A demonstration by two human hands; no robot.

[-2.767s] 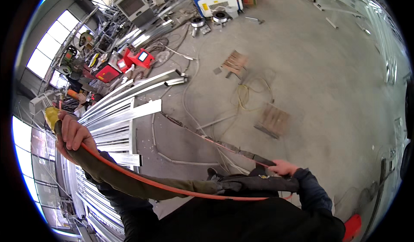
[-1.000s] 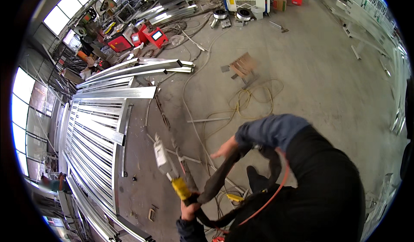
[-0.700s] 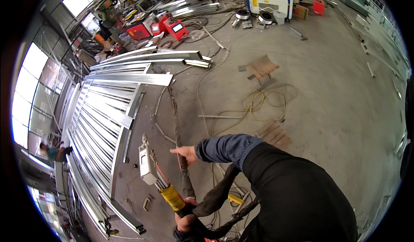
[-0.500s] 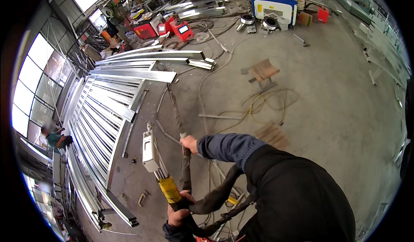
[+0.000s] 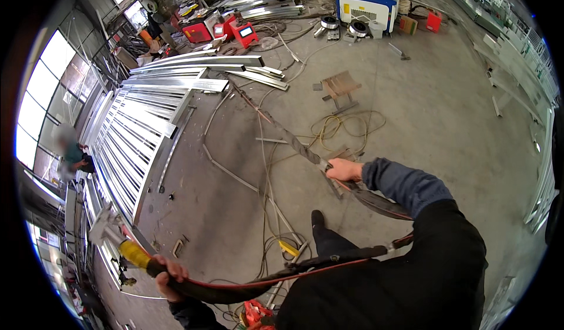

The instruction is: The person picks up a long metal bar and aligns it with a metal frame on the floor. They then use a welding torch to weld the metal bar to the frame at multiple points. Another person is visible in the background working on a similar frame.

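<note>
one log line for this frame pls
left hand: grips torch at yellow neck | right hand: grips hose running across concrete floor | steel gate frames at left

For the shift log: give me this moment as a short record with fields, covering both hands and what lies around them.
setting: workshop with a concrete floor
left hand: gripping the dark hose just behind the yellow-collared torch head
right hand: gripping the hose farther along, where it runs off across the floor
hose path: loops behind the person's body between the hands
nearby: metal gate frame flat on the floor, yellow cable coil, blue machine
</note>
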